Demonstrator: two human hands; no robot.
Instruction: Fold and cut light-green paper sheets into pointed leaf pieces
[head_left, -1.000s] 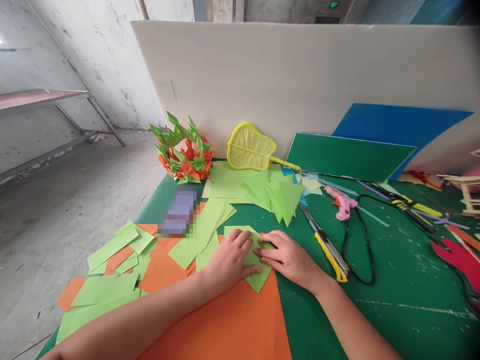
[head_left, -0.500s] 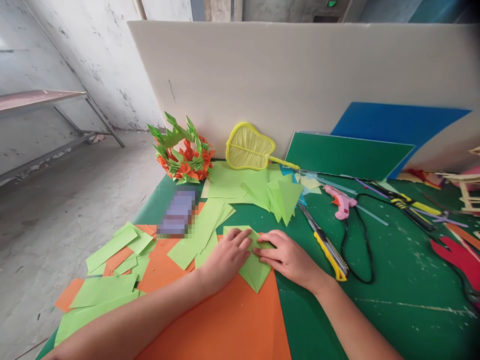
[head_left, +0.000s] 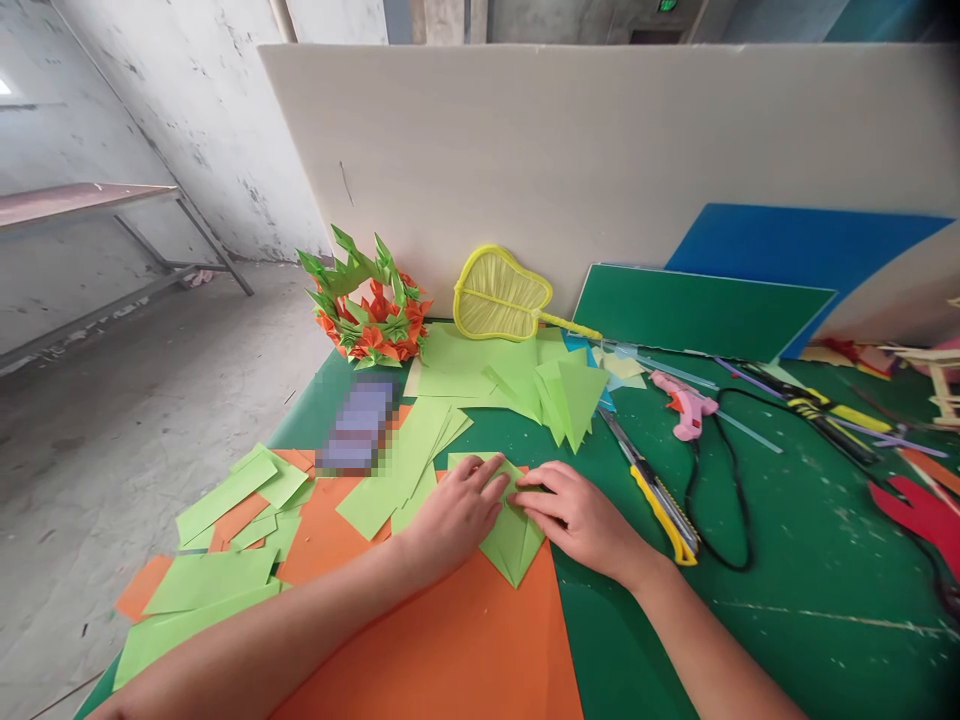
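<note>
A light green folded paper piece lies on a large orange sheet near the front of the green table, its point aimed toward me. My left hand presses flat on the piece's left side, fingers stretched out. My right hand holds down its right side, fingertips curled onto the upper fold. The two hands almost meet over the top of the piece, which they partly hide.
Loose green and orange paper sheets litter the left. Folded green triangles lie behind the hands. A paper wreath, a yellow fan, a utility knife, a pink glue gun and a black cord lie beyond and right. A white board stands behind.
Both hands have shifted slightly on the green piece; the left hand's fingers slid up and off its lower part, so more of the pointed tip shows.
</note>
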